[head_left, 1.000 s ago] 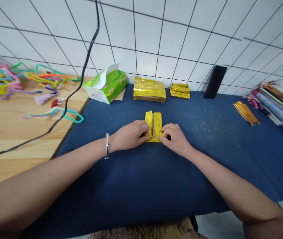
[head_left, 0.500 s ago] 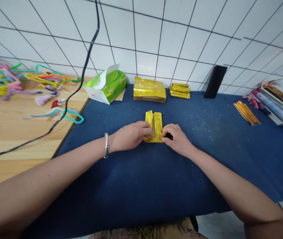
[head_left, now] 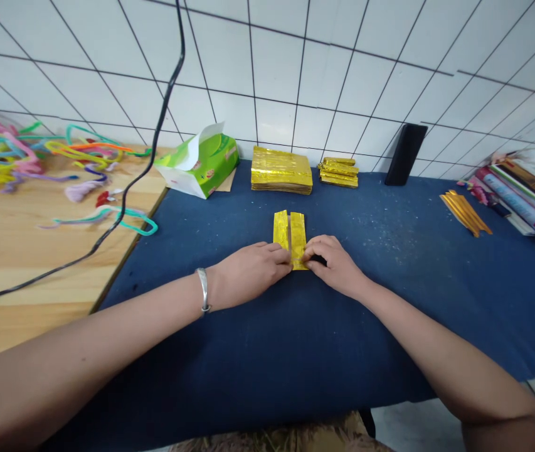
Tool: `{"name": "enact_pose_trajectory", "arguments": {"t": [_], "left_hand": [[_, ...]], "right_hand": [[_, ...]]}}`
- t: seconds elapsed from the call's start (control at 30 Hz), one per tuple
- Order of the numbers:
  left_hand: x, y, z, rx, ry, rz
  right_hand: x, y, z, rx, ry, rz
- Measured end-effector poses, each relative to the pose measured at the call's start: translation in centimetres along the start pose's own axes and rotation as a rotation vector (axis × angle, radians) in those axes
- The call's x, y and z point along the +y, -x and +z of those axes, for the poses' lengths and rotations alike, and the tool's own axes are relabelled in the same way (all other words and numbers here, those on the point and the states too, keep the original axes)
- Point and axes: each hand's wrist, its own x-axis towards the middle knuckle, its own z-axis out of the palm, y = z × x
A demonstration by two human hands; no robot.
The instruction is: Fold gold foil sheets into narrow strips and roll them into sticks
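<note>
A sheet of gold foil paper (head_left: 298, 231) lies on the blue cloth, its two sides folded inward with a narrow gap down the middle. My left hand (head_left: 260, 271) lies palm down over its near left corner, fingers close together and pressing on the paper. At the near right edge, my right hand (head_left: 330, 258) pinches the paper between thumb and fingers. Behind it sits a thick stack of gold foil paper (head_left: 281, 169), with a small pile of folded gold strips (head_left: 339, 172) to its right.
Blue cloth (head_left: 248, 364) covers the table. A green tissue pack (head_left: 211, 162) stands at the back left. A black cable (head_left: 154, 141) hangs over the wooden surface with colourful pipe cleaners (head_left: 93, 154). A black phone-like slab (head_left: 406, 154) leans on the wall; orange-gold strips (head_left: 465, 213) lie right.
My left hand has come down flatter over the near left corner, and the paper's left flap lies flatter, with a narrower gap. My right hand has barely moved.
</note>
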Motion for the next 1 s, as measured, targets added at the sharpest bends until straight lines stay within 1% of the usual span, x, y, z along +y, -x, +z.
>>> {"name": "enact_pose_trajectory", "arguments": {"t": [0.1, 0.17, 0.3, 0.4, 0.5, 0.67, 0.83, 1.0], "left_hand": [[0.4, 0.1, 0.0, -0.029, -0.055, -0.003], [0.9, 0.2, -0.2, -0.04, -0.102, -0.01], [2.9, 0.1, -0.3, -0.047, -0.222, -0.042], [4.3, 0.0, 0.1, -0.071, -0.321, -0.079], [5.2, -0.1, 0.7, -0.079, -0.37, -0.124], [5.6, 0.1, 1.3, -0.051, -0.408, -0.157], [5.7, 0.2, 1.2, -0.075, -0.442, -0.155], [6.0, 0.2, 1.0, -0.066, -0.455, -0.213]], "right_hand": [[0.0, 0.2, -0.3, -0.019, 0.048, -0.041], [-0.4, 0.6, -0.5, -0.035, 0.138, -0.092], [-2.3, 1.8, -0.6, -0.067, 0.415, -0.174], [-3.6, 2.5, -0.3, -0.11, 0.537, -0.23], [-4.1, 2.8, 0.0, -0.149, 0.566, -0.249], [-3.9, 2.7, -0.1, -0.187, 0.585, -0.226], [-4.2, 2.7, -0.7, -0.233, 0.63, -0.235], [-4.2, 2.9, -0.9, -0.222, 0.639, -0.231]]}}
